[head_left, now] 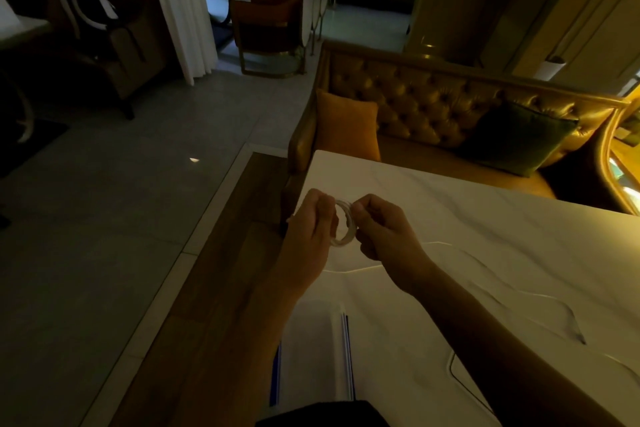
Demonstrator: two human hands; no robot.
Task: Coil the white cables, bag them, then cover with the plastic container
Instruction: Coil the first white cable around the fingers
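A small coil of white cable [346, 224] hangs between both hands above the near-left part of the white marble table [433, 204]. My left hand [308, 236] pinches the coil's left side and my right hand [384, 229] pinches its right side. The loose rest of the cable [540, 295] trails off to the right across the tabletop in thin loops. A clear zip bag [311, 350] with a blue-edged strip lies flat on the table under my forearms. No plastic container is in view.
A tufted golden sofa [433, 104] with an orange cushion [346, 125] and a dark green cushion [519, 135] stands behind the table. The table's left edge drops to a wooden strip and grey tiled floor [121, 201]. Chairs and a white curtain [180, 3] stand farther back.
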